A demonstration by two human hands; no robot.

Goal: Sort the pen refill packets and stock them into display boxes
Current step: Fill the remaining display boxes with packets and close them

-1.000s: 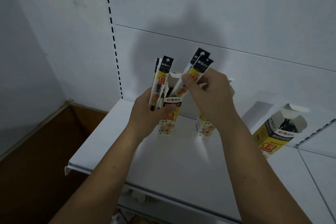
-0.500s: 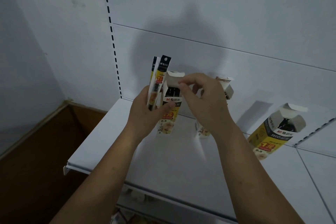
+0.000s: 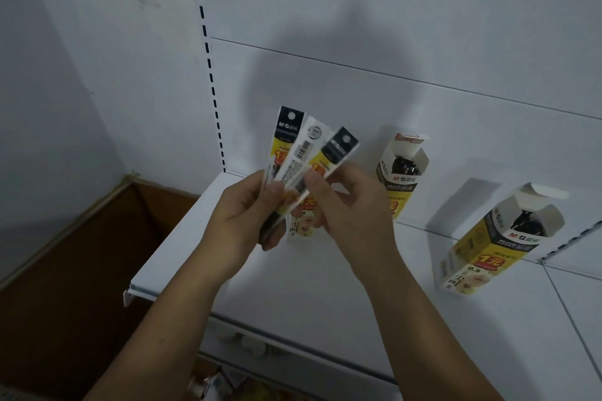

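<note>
Packets (image 3: 291, 140) fanned above shelf (image 3: 293, 290), left hand (image 3: 241, 215) gripping their lower ends, right hand (image 3: 353, 215) pinching rightmost packet (image 3: 335, 151), boxes (image 3: 402, 179) on shelf.

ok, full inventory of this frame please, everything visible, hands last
refill packets: three visible, black and yellow, one showing its white barcode back; fanned in both hands
display boxes: three, yellow, black and white, tops open; on the shelf, one mostly hidden behind the hands
shelf: one, white, below the hands
back panel: one, white, slotted upright at left
left hand: one, grips the packets
right hand: one, pinches the rightmost packet
</note>
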